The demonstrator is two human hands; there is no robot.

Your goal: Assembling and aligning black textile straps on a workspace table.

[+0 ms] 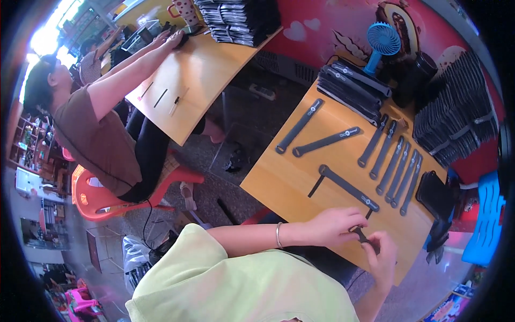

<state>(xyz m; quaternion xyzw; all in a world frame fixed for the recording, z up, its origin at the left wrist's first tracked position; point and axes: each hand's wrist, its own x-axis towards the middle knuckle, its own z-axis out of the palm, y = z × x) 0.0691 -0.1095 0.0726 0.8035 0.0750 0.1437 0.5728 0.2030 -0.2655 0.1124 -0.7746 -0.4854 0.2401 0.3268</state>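
My left hand [343, 226], with a bangle on its wrist, pinches one end of a short dark strap [363, 239] near the table's front edge. The fingers of my right hand [382, 252] are closed on the other end of it. Just beyond my hands, a long grey strap [348, 188] with rounded ends lies slantwise on the wooden table [289, 185]. A thin black strip [316, 186] lies beside its left end, and another shows near my left fingers. Several more grey straps [397, 166] lie in a row at the right, and two lie farther left.
Bundled dark straps [351, 88] are piled at the back, near a blue fan [382, 45] and a black cylinder [421, 72]. A tall stack [456, 115] stands at the right, behind a black pouch-like item [433, 193]. At another table, a person [99, 134] sits on a red chair [102, 196].
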